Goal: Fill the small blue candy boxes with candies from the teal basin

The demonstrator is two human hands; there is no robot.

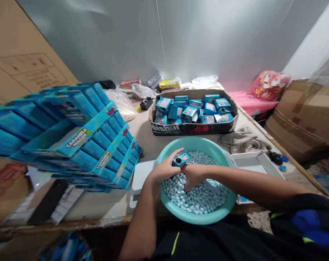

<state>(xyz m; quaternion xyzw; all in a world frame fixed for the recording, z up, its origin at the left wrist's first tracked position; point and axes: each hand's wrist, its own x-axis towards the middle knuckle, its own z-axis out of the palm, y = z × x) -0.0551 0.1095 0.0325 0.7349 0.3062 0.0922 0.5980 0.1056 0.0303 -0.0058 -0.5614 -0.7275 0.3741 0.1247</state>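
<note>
Above the candies, my left hand (164, 168) grips a small blue candy box (181, 158) that has a dark round spot on its near end. My right hand (194, 176) reaches in from the right, just below that box. Its thumb points down into the pale blue candies (199, 201), and its other fingers are hidden. These small glossy candies fill much of a turquoise basin (197, 218), which stands at the table's front edge. I cannot tell whether my right hand has candies in it.
Behind the basin, a cardboard tray (191, 129) holds several blue candy boxes. Stacked blue display cartons (99, 156) lean at the left. A grey cloth (247, 140) and a white tray (258, 159) lie right of the basin. Large brown cartons (303, 112) stand far right.
</note>
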